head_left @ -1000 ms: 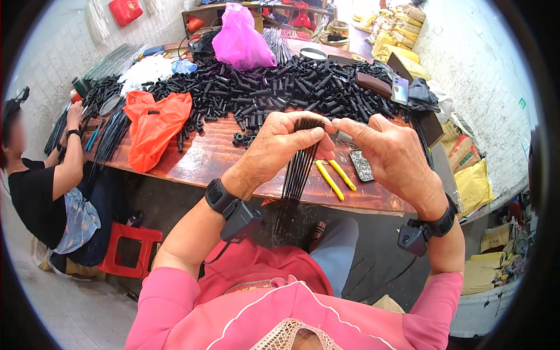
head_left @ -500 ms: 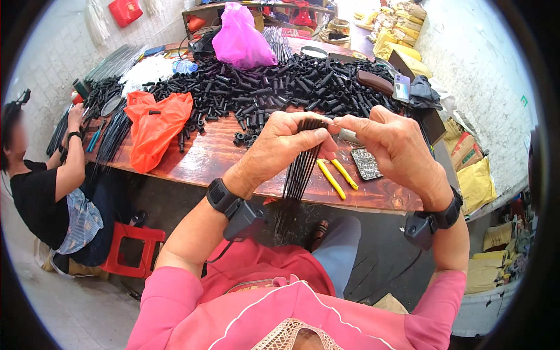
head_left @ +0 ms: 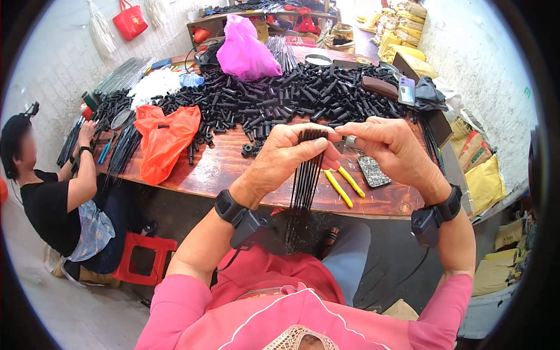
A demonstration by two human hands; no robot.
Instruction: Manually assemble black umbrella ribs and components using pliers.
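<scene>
Pinching left hand, head view: on my feed the left hand (head_left: 283, 154) has its thumb pressed toward its fingers, closed on a bundle of thin black rods (head_left: 307, 181).
Bundle: I see it hanging down from that grip in front of the near edge of the tabletop (head_left: 216, 166), upper ends showing above the thumb, lower ends blurring against the dark floor (head_left: 385, 256).
Right hand: I have the right hand (head_left: 394, 149) just beside the bundle's upper ends, its forefinger reaching toward them, the other fingers curled; I cannot tell whether something thin sits at its fingertips.
Wrists: I can make out a black strapped device on each, the left device (head_left: 248, 231) and the right device (head_left: 426, 226).
Yellow handles: below the hands I see a pair of yellow handles (head_left: 338, 188), splayed, near a dark tray (head_left: 373, 171) of small bits.
Black heap: behind the hands I see a broad heap of black tubular parts (head_left: 280, 108), a purple bag (head_left: 248, 49) at its back and an orange bag (head_left: 166, 140) toward its left.
Co-worker: far to the left I see a co-worker (head_left: 49, 192) beside a red stool (head_left: 146, 256).
</scene>
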